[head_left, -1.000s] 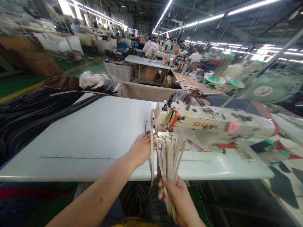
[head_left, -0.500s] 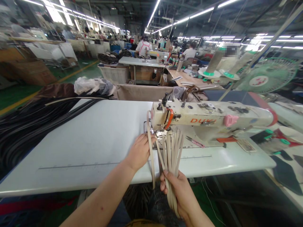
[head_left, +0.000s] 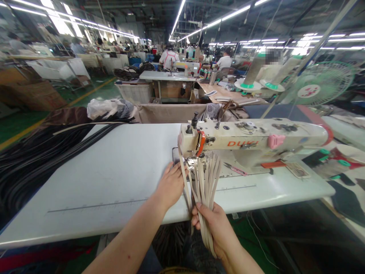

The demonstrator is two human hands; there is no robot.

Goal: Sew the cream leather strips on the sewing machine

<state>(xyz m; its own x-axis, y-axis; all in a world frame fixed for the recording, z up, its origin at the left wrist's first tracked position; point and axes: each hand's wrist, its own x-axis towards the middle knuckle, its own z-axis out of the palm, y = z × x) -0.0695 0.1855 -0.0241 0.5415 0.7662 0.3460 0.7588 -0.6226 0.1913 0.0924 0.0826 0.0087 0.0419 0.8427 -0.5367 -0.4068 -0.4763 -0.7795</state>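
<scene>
My right hand (head_left: 213, 224) is closed round a bundle of narrow beige straps (head_left: 203, 190). Above the fist the straps fan out toward the sewing machine (head_left: 251, 140), and their lower ends loop down beneath it. My left hand (head_left: 172, 183) lies flat on the white table, fingers stretched toward the presser foot (head_left: 192, 161). One single strap (head_left: 186, 182) hangs down from the machine head across the left fingers, so the fingertips are partly hidden. Whether those fingertips pin a strap end cannot be made out.
Pink-handled thread snips (head_left: 235, 169) lie on the machine bed. Long black strips (head_left: 42, 163) are heaped along the table's left side. A green fan (head_left: 322, 85) and thread cones (head_left: 251, 74) stand behind on the right. Other people (head_left: 169, 57) sit at machines further off.
The single strap's lower end has swung right, toward the bundle. Both hands keep nearly the same places at the machine, and the view has shifted slightly.
</scene>
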